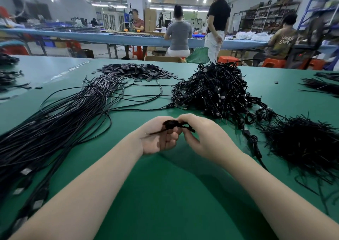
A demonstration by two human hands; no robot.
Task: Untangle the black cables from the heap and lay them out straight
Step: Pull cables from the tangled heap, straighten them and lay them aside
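Green table (165, 194) — 2 hands (180, 135) pinch coiled cable (171, 125).

A factory floor: workers (178, 36) seated along a long assembly bench (102, 37), stock shelves (266, 16) behind.

A green table (165, 194) carries everything. On it lie straightened cables (60, 115), a tangled heap (216, 93), small black pieces (139, 71) and loose ties (302, 140)

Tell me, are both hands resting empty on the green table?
No, the left hand and right hand together hold a small coiled black cable above the table.
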